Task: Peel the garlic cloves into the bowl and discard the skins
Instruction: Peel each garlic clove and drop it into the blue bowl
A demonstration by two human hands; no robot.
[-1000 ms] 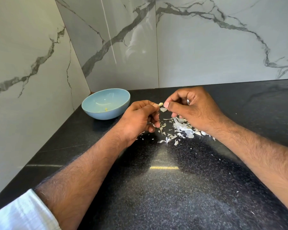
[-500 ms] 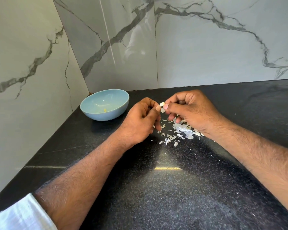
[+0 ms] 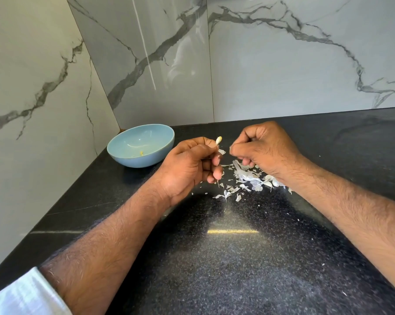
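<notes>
The garlic clove point(image 3: 219, 140) is small, light and probably a little slippery where it is peeled, so it is best taken at its lower end, as the left hand point(image 3: 192, 165) does, pinching it between thumb and forefinger just right of the blue bowl point(image 3: 142, 145). The right hand point(image 3: 263, 147) is curled closed close beside it, above the skins point(image 3: 248, 178) on the surface point(image 3: 237, 258); whether it pinches a skin I cannot tell.

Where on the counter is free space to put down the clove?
Bare counter lies near the person, between both forearms, and right of the right hand. Crowded: the garlic skins under that hand, beside the left hand; the bowl fills the corner.
</notes>
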